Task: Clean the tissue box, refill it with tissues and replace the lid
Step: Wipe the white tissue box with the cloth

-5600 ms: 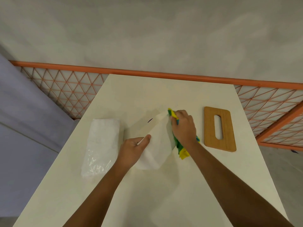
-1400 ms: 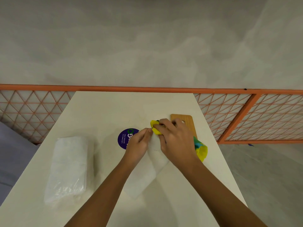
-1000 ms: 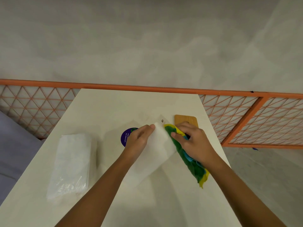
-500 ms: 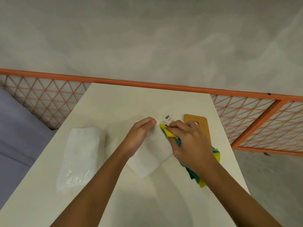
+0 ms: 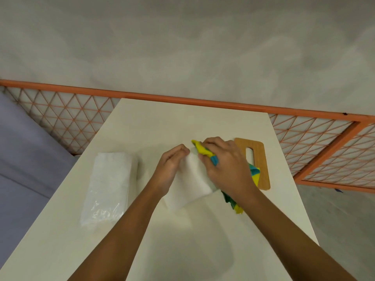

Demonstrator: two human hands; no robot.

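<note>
The right hand (image 5: 223, 169) is clenched round a bunched cloth (image 5: 203, 151) of yellow, green and blue, and presses it against the upper right side of the white tissue box (image 5: 189, 183). A tail of the cloth trails out under the wrist and lies on the table by the box's near right corner. The left hand (image 5: 171, 166) grasps the box from the other side, with its fingers bent over the far edge and its fingertips close to the cloth's yellow tip.

The box sits at the middle of the pale table (image 5: 182, 244), turned at an angle to the table's edges. It seems tipped up on one side, though white against white makes that hard to judge.

Just right of the right hand the wooden lid (image 5: 260, 163), with its oblong slot, lies flat on the table. Its left part is hidden behind the hand, and a fold of cloth overlaps it.

To the left, apart from the box, a pack of tissues (image 5: 109, 183) in clear wrap lies near the table's left edge. Beyond the far edge runs an orange railing (image 5: 182, 98) with triangle lattice, and past it a grey floor (image 5: 182, 47).
</note>
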